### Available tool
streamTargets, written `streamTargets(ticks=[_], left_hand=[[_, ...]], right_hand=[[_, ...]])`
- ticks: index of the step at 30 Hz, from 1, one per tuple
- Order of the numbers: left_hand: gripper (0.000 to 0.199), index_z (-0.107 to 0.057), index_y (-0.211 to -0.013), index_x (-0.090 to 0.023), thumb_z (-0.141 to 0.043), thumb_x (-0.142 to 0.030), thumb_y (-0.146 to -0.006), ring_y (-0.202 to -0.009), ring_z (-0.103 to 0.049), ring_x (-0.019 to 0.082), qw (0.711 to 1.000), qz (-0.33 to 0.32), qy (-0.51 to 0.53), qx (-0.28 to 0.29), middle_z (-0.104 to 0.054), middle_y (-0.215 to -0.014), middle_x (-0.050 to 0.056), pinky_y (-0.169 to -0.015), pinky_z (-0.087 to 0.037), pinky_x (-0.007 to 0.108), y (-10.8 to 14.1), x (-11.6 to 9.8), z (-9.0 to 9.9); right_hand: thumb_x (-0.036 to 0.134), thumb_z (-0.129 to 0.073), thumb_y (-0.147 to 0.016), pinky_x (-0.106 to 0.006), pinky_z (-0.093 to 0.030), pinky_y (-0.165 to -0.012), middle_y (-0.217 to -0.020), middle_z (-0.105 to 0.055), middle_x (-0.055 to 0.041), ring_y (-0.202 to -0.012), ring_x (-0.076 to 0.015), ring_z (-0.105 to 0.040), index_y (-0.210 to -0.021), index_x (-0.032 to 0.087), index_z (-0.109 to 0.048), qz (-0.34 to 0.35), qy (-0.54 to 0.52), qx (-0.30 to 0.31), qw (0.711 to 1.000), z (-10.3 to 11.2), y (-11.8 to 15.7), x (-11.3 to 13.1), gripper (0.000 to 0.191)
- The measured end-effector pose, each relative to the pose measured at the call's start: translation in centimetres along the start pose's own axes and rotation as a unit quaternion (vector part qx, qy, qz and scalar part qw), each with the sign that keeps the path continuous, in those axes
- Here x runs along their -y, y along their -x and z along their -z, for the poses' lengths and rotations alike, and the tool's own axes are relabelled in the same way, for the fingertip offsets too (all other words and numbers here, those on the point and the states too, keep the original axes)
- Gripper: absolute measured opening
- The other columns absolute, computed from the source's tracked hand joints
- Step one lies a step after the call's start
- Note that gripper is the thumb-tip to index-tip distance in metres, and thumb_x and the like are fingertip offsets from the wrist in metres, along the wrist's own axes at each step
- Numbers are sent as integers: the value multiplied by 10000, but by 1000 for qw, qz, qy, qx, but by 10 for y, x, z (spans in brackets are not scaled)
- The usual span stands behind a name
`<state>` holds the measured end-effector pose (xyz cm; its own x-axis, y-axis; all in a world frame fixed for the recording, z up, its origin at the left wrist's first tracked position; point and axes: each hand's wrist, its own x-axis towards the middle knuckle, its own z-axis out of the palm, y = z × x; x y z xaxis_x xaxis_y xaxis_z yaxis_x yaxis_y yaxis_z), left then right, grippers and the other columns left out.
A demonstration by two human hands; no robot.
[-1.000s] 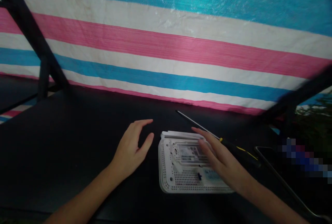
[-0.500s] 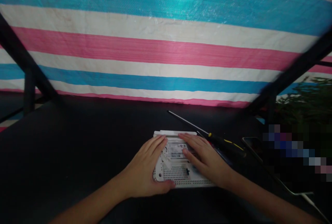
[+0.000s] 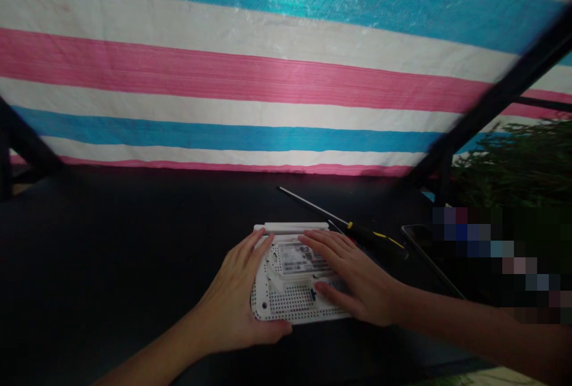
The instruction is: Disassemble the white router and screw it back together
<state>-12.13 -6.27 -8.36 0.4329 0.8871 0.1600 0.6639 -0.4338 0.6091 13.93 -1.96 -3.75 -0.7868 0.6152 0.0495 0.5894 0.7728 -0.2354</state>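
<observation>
A white router lies underside up on the black table, its face full of vent holes. It carries a printed label, and a white bar, perhaps a folded antenna, runs along its far edge. My left hand grips the left side, fingertips at the far left corner and thumb on the near edge. Flat across the right part rests my right hand, fingers stretched out and thumb spread, covering much of that side. Behind it lies a screwdriver with a black and yellow handle and a long metal shaft.
A thin metal shaft with a red part lies partly hidden behind my right hand. Farther right is a phone. Striped sheeting hangs behind the table, with dark frame bars and green plants at the right.
The view has turned to the right, so everything appears farther left. My right thumb has shifted off the label toward the router's near edge. The left hand keeps its grip.
</observation>
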Motion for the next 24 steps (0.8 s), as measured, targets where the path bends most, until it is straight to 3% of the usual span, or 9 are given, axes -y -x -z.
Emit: streamTargets(ticks=[7,12,16,18,20,22,24], left_hand=[[1055,-156,-1462,-231,-713,-586,-639,-1375,-228,388,1000,-12,-18,-3,-223,-1524,166,-1082,-265,588,1,-3,1],[1006,-215,-1451,-123,-649,-622,-693,-1410,-145,376,996,5,-72,48,-145,-1543,226,-1108,-210,578,-1,-11,16],[1086,-247,-1450,-95,-580,-754,-653,-1412,-108,384,985,8,-125,116,-153,-1532,244,-1112,-140,606,-15,-38,37],[1038,-254,-1454,-121,-532,-763,-688,-1411,-113,380,986,-13,-121,115,-151,-1538,213,-1112,-142,605,-30,-59,38],[893,-280,-1453,-191,-510,-706,-760,-1410,-125,371,986,-57,-103,121,-192,-1544,154,-1112,-163,597,-48,-79,27],[843,-332,-1435,-200,-511,-692,-774,-1400,-145,390,982,-99,-89,135,-234,-1530,165,-1110,-157,597,-67,-94,10],[791,-386,-1410,-197,-479,-687,-796,-1389,-165,412,980,-106,-87,145,-273,-1511,191,-1095,-146,620,-82,-100,-8]], right_hand=[[453,-428,-906,-483,-273,-1127,-1453,-326,-135,-1363,-240,-296,-1452,136,-248,-8,-23,-32,999,-4,3,1,657],[552,-417,-886,-480,-245,-1144,-1462,-316,-126,-1369,-238,-294,-1438,122,-279,-84,-158,-24,984,2,-4,2,713],[440,-140,-982,-360,-399,-1074,-1439,-350,-111,-1320,-149,-380,-1443,158,-209,-185,-184,-121,958,2,4,4,544],[418,-135,-984,-360,-444,-1028,-1357,-432,-124,-1258,-159,-445,-1376,169,-299,-228,-177,-172,942,1,21,5,492],[429,-254,-966,-394,-481,-965,-1215,-523,-139,-1144,-199,-521,-1226,166,-449,-250,-163,-191,935,0,46,6,418],[395,-398,-920,-413,-507,-897,-1098,-577,-132,-1028,-221,-569,-1071,170,-556,-231,-128,-143,954,-1,75,6,314],[345,-453,-888,-426,-512,-877,-1073,-606,-126,-996,-235,-585,-1054,173,-603,-148,-55,-29,987,0,102,5,283]])
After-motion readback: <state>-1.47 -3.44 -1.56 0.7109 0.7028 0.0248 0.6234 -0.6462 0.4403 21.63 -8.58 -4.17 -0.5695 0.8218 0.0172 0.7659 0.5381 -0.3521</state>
